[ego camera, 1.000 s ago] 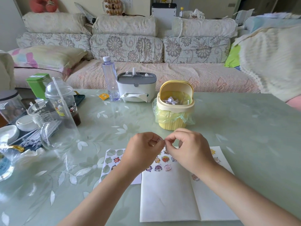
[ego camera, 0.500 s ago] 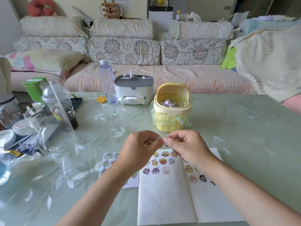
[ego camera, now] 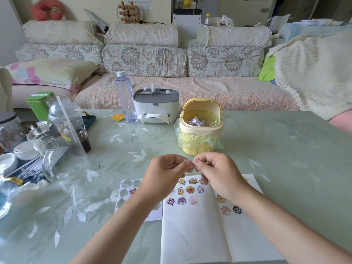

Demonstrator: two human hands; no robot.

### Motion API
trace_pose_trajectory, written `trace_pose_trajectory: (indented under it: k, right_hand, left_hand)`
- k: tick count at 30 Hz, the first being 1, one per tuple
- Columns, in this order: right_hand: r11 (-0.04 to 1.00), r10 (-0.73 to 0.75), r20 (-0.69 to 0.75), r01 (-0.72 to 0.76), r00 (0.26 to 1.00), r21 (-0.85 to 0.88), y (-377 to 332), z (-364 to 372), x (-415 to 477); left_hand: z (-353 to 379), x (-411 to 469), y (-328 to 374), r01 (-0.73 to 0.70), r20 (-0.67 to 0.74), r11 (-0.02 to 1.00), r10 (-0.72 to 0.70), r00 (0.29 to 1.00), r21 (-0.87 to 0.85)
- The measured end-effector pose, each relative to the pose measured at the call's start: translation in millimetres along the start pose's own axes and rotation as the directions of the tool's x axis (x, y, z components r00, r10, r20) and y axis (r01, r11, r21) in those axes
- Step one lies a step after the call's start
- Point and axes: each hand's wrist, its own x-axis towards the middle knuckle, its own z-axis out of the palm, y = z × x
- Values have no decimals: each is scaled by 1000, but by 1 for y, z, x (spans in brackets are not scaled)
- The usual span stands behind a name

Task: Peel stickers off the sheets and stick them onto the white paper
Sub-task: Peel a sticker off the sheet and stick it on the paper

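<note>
Both hands meet above a pale green glass-topped table (ego camera: 285, 149), the left hand (ego camera: 165, 176) and right hand (ego camera: 215, 174) each pinching, with curled fingertips, 1 tiny pale sticker piece (ego camera: 190, 166) held between them in the air. It is too small to tell whether it is fully free of its backing.

The job looks well under way. At least 12 round cartoon stickers (ego camera: 190, 189) sit in loose rows along the far edge of the creased white paper sheet (ego camera: 194, 235), which lies at the table's near edge; most of the paper below them is bare. Touching the paper's left edge, the white sticker sheet (ego camera: 125, 189) shows many punched-out gaps and at least 1 sticker remaining, the left forearm covering part of it.

The pinched piece hangs just past the paper's far edge, short of a small yellow plastic bin lined with a green bag (ego camera: 200, 138). Placing it on the paper appears to be the step ahead.
</note>
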Motion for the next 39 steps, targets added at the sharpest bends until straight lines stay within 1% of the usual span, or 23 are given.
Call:
trace_pose_trajectory:
  k: [3,5,7,9,12,17,20,31,36,39]
  right_hand:
    - [1000,29,-1,-29,1000,0,1,2,1]
    - [997,58,38,-60,998,53,0,1,0]
    - [987,83,97,-96,992,130,-1,-1,0]
    - [982,87,132,-107,987,154,-3,-3,0]
    - [991,80,138,-94,987,100,-3,-4,-2]
    - [991,83,177,-99,981,85,-3,-8,-1]
    - [997,61,180,-66,982,26,-3,-9,0]
    - [1000,15,89,-16,996,11,-4,-5,-3]
    - [997,-41,79,47,996,-69,-2,-2,-3]
    - [982,-93,72,104,993,-156,-1,-1,-4]
  left_hand:
    - [0,0,1,-3,-28,999,4,1000,45]
    - [-1,0,1,-6,-47,996,10,999,87]
    - [-4,1,2,-9,-32,993,13,999,114]
    - [-7,1,3,-6,1,994,6,1000,109]
    - [-9,0,4,-6,41,994,1,999,109]
    - [-12,-1,4,-4,64,991,-5,998,131]
    - [-14,-2,5,1,78,991,-12,997,135]
    - [-14,0,2,2,91,993,-13,996,121]
    - [-13,1,0,-36,85,980,20,996,195]
    - [-13,1,0,-62,78,971,45,996,232]
